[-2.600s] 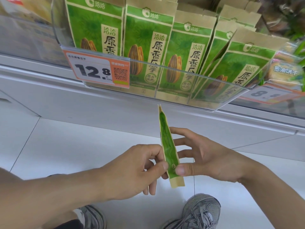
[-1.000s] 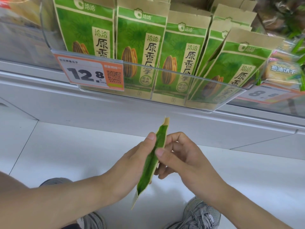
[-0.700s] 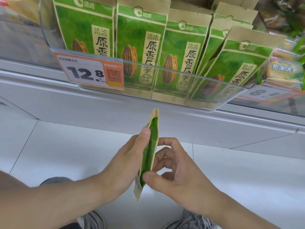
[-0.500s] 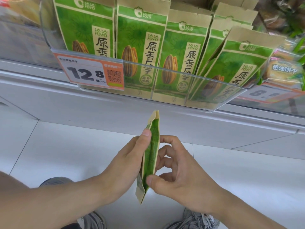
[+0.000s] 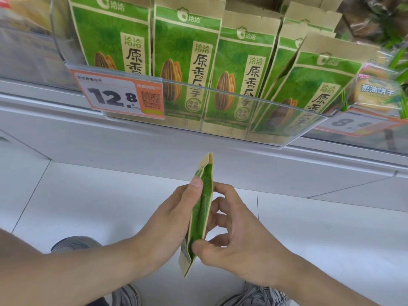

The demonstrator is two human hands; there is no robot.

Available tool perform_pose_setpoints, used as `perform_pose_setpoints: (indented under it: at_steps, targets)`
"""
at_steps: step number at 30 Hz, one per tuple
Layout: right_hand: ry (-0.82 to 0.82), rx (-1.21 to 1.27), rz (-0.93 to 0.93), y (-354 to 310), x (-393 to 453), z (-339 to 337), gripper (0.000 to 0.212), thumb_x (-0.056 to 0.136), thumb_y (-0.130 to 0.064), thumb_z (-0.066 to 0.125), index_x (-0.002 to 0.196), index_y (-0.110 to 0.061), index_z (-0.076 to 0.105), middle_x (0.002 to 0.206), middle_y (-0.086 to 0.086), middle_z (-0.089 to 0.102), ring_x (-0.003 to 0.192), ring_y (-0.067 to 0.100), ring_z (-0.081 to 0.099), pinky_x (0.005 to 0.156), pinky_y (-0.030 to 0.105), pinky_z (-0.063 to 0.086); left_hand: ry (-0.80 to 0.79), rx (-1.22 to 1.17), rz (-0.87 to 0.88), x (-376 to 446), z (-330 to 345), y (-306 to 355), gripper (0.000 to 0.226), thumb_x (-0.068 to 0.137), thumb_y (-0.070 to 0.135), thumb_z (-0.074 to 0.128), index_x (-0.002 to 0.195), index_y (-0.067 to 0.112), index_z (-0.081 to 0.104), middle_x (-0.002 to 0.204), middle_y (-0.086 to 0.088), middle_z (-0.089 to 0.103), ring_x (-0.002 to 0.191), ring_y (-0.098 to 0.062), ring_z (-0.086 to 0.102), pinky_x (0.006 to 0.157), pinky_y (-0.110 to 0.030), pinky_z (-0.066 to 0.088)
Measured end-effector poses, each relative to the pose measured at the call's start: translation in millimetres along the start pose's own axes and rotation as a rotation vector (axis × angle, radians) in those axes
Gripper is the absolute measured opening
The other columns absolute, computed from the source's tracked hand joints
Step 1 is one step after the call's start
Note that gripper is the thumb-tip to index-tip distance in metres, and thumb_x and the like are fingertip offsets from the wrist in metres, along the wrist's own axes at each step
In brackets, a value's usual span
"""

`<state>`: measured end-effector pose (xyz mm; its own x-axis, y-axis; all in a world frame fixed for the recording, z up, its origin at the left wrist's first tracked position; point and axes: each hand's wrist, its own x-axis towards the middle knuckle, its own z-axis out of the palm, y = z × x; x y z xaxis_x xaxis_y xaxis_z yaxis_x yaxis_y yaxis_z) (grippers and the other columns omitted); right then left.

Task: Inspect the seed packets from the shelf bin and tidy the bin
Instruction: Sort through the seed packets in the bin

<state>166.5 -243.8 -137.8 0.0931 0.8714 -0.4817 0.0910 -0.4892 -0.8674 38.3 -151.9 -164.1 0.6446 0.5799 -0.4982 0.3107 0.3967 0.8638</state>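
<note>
From the head camera, the flat green-and-kraft paper seed packet [image 5: 201, 215] is edge-on to us, held upright in mid-air just below the clear plastic shelf bin [image 5: 220, 111] and in front of its middle. It looks light and thin, a paper pouch that gives a little under pressure, its sealed tan top and bottom flaps being the stiffer parts; I'd judge it easy to crease, so the best hold is flat across its two faces rather than by a corner. The left hand [image 5: 167, 219] lies along the packet's left face, thumb tip pressed up near the top, fingers hidden behind. The right hand [image 5: 238, 241] pinches from the other side, thumb on the near lower edge, curled fingers [image 5: 223, 191] touching the far face. Both hands are closed round it, neither spread. In the bin above, more green packets [image 5: 185, 62] stand in rows, the rightmost ones leaning. An orange-and-white price tag [image 5: 119, 96] hangs on the bin's left front.
</note>
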Motion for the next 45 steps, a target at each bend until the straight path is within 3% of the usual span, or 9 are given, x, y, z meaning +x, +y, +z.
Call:
perform_pose_setpoints:
  at_steps: [4,12,15,19,22,27,31,37,45]
  targets:
    - [-0.017,-0.057,0.041,0,0,0,0.076,0.080,-0.018,0.077,0.134,-0.050,0.034,0.105,-0.015,0.057,0.105,0.002,0.063,0.081,0.027,0.059,0.011,-0.012,0.000,0,1,0,0.057,0.085,0.069,0.032,0.101,0.026,0.065,0.083,0.023,0.071,0.083,0.005,0.069,0.067,-0.008,0.049]
    - [-0.008,-0.038,0.082,5,-1,0,0.070,0.080,-0.014,0.077,0.128,-0.047,0.039,0.107,-0.022,0.060,0.098,0.003,0.069,0.078,0.026,0.059,-0.123,0.034,-0.048,6,-8,-11,0.044,0.094,0.072,0.043,0.130,0.051,0.056,0.133,0.025,0.061,0.129,-0.001,0.054,0.112,-0.039,0.042]
    - [0.000,-0.019,0.056,5,1,-7,0.069,0.077,-0.009,0.078,0.129,-0.042,0.048,0.110,-0.017,0.063,0.093,0.015,0.074,0.079,0.037,0.062,-0.208,0.042,-0.002,9,-8,0,0.043,0.089,0.064,0.058,0.129,0.047,0.054,0.128,0.025,0.064,0.122,0.005,0.058,0.102,-0.027,0.047]
    - [0.024,0.009,0.044,8,5,-16,0.063,0.077,-0.001,0.070,0.126,-0.038,0.055,0.119,-0.004,0.064,0.082,0.033,0.075,0.083,0.061,0.059,-0.239,0.364,0.041,9,-7,15,0.047,0.086,0.073,0.041,0.131,0.060,0.033,0.122,0.030,0.059,0.109,0.020,0.054,0.086,-0.005,0.044]
    - [0.032,0.013,0.034,13,6,-15,0.060,0.079,0.001,0.065,0.125,-0.037,0.055,0.120,-0.004,0.064,0.082,0.035,0.075,0.083,0.061,0.059,-0.225,0.572,0.050,10,-11,20,0.071,0.078,0.078,0.040,0.143,0.055,0.024,0.114,0.028,0.062,0.105,0.011,0.059,0.083,-0.005,0.045]
    - [0.043,0.009,0.017,14,4,-16,0.059,0.082,-0.002,0.071,0.126,-0.038,0.056,0.117,-0.009,0.065,0.087,0.028,0.073,0.081,0.049,0.062,-0.315,0.279,-0.038,19,-22,22,0.044,0.083,0.041,0.079,0.107,0.068,0.054,0.108,0.013,0.070,0.098,-0.008,0.071,0.090,-0.035,0.060]
    - [-0.001,0.010,0.005,4,2,-27,0.074,0.079,-0.005,0.080,0.135,-0.042,0.050,0.120,-0.007,0.062,0.091,0.020,0.071,0.078,0.037,0.061,-0.350,0.042,-0.092,18,-22,23,0.039,0.080,0.036,0.073,0.115,0.052,0.067,0.109,-0.006,0.072,0.097,-0.023,0.073,0.087,-0.045,0.061]
    - [-0.049,0.044,-0.029,-3,0,-29,0.092,0.075,0.005,0.083,0.144,-0.043,0.046,0.130,0.004,0.054,0.098,0.030,0.068,0.084,0.049,0.062,-0.398,-0.116,-0.111,18,-22,25,0.026,0.082,0.031,0.061,0.104,0.036,0.075,0.098,0.005,0.072,0.093,-0.024,0.065,0.081,-0.039,0.058]
    - [0.035,-0.041,-0.115,-5,-10,-32,0.108,0.062,-0.015,0.098,0.145,-0.055,0.042,0.129,-0.003,0.048,0.096,0.020,0.065,0.086,0.039,0.061,-0.448,-0.358,-0.225,19,-22,23,0.078,0.071,0.044,0.068,0.138,0.006,0.054,0.125,-0.018,0.058,0.109,-0.034,0.059,0.099,-0.053,0.049]
